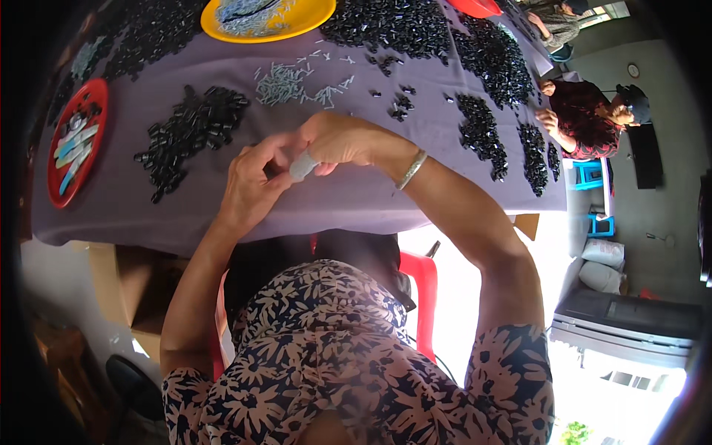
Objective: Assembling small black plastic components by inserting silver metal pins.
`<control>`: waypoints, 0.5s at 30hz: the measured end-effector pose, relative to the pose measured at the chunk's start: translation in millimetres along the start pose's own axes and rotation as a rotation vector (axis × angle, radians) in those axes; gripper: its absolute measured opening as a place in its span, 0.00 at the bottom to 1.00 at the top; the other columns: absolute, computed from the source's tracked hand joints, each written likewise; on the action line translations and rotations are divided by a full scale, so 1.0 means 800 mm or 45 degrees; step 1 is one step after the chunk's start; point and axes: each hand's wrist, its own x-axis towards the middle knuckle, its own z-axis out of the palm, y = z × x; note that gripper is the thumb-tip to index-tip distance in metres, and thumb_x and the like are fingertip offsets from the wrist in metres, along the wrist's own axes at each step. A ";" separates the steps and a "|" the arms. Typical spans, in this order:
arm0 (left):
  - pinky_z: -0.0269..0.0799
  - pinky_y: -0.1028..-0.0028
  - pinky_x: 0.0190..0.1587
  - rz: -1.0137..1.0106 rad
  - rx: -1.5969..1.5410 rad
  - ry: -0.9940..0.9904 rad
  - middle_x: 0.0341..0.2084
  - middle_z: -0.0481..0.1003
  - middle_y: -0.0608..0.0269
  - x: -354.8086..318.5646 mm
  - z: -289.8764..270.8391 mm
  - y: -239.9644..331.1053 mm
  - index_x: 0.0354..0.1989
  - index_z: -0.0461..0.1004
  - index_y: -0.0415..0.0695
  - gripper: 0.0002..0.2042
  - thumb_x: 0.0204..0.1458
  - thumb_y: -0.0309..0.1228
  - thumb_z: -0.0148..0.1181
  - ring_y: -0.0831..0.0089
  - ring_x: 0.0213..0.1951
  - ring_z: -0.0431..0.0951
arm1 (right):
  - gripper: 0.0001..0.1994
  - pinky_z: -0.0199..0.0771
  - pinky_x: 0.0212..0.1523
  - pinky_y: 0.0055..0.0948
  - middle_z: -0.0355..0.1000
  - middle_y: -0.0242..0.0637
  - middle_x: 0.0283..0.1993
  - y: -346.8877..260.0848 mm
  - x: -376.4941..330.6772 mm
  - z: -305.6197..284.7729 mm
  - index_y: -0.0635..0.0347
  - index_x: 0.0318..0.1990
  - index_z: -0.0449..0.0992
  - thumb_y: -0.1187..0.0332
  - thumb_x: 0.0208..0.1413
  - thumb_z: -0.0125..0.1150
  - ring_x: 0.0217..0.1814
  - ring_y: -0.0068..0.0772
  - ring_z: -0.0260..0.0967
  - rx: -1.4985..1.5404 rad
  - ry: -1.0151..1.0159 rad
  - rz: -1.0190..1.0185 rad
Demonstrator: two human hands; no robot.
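Note:
Both of my hands are raised over the near part of a purple-grey tablecloth, their fingertips brought together. My left hand has its thumb and forefinger pinched close to the other hand's fingers. My right hand is bent inward with curled fingers, and a bracelet circles that wrist. A whitish wrap covers a fingertip where the hands meet. Whatever they grip there is too small or hidden to make out. Beyond them lie a heap of short black cylindrical pieces and a scatter of thin pale pins.
A red tray with several light-handled tools stands at the left. A yellow plate of pale pins sits at the far side. Large black heaps cover the back and right. Another person works at the table's right side.

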 end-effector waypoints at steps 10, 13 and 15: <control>0.71 0.69 0.36 0.055 -0.039 -0.033 0.25 0.76 0.65 0.007 -0.004 0.018 0.44 0.77 0.44 0.20 0.38 0.19 0.69 0.67 0.29 0.75 | 0.12 0.79 0.32 0.28 0.74 0.38 0.30 -0.018 -0.016 0.000 0.67 0.32 0.78 0.69 0.42 0.73 0.31 0.27 0.74 0.076 -0.002 0.193; 0.73 0.69 0.37 0.040 -0.138 -0.039 0.26 0.77 0.64 0.007 -0.005 0.027 0.44 0.77 0.43 0.20 0.39 0.17 0.69 0.68 0.31 0.76 | 0.08 0.78 0.31 0.27 0.74 0.38 0.29 -0.012 -0.018 -0.003 0.64 0.31 0.78 0.69 0.46 0.69 0.30 0.27 0.74 0.067 -0.030 0.168; 0.73 0.69 0.38 -0.068 -0.234 -0.015 0.27 0.78 0.63 0.003 -0.007 0.025 0.44 0.77 0.42 0.20 0.39 0.17 0.68 0.68 0.31 0.77 | 0.07 0.76 0.30 0.26 0.74 0.37 0.28 -0.014 -0.019 -0.003 0.64 0.30 0.78 0.70 0.46 0.68 0.30 0.26 0.74 0.061 -0.047 0.154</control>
